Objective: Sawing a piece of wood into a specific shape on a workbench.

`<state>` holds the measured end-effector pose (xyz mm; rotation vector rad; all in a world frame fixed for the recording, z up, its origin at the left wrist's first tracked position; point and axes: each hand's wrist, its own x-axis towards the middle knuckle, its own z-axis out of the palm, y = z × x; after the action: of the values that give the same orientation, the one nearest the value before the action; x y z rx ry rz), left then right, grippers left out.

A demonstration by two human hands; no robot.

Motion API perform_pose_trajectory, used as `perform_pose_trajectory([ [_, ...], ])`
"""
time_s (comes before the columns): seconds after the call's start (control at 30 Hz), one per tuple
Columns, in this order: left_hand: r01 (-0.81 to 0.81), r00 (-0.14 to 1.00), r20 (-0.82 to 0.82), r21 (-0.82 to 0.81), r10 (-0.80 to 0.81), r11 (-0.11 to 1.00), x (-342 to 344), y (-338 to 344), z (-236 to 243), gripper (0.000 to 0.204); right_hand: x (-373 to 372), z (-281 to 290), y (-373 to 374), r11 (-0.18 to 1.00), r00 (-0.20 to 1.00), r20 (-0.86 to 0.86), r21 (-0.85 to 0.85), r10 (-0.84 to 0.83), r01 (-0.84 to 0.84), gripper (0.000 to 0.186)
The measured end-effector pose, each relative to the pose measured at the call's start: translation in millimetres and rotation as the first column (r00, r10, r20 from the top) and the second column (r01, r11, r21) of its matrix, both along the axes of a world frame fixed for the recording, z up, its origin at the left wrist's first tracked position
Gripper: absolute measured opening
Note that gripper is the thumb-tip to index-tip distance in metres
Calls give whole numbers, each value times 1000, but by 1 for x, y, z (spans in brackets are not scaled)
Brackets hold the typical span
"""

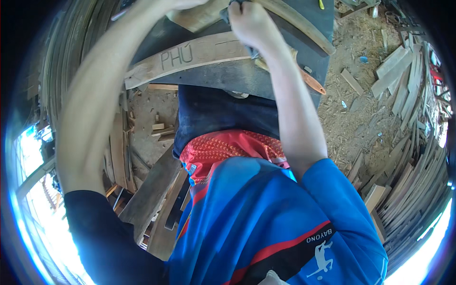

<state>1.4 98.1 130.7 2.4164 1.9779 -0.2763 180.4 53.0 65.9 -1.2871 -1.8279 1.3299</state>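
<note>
Where large dark letters are handwritten across its left part, a curved wooden board (206,56) is laid on the dark worktop (213,76). By its right part, a grey object (225,15) is gripped in the closed right hand (249,28). The left hand (189,3) is cut off above; its grip cannot be told. Pale lettering is borne by the blue shirt (237,199).

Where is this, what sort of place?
Looks like a woodworking shop, probably: a curved wooden board lies on a dark worktop, long planks are heaped at the right, and offcuts litter the ground.
</note>
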Motion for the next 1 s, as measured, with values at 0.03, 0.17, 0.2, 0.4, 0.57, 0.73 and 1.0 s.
perform_pose_trajectory([
  [0.03,-8,1000,4,2,8,1000,0,-3,1,39,-5,-3,-6,999,999,35,32,-22,21,35],
  [0.17,-16,999,-44,-77,13,997,10,-3,11,34,31,-26,-70,978,997,-79,206,-22,38,34],
  [0.2,29,999,-36,-36,-30,999,8,-8,16,34,24,-7,-49,1000,1000,-18,7,-11,11,36],
  [0.4,42,992,-119,-34,-46,999,21,-32,20,32,17,-14,-51,998,999,-19,43,-46,47,42],
  [0.57,357,782,517,87,-349,930,7,-16,23,32,14,-10,-8,993,998,61,-106,-35,41,42],
  [0.73,25,1000,19,-97,-23,995,24,-12,26,38,28,-64,-76,870,996,-62,485,-69,90,37],
  [1.0,-27,1000,-4,159,28,987,6,-34,-19,49,149,25,-122,955,983,-62,-257,-171,150,36],
])
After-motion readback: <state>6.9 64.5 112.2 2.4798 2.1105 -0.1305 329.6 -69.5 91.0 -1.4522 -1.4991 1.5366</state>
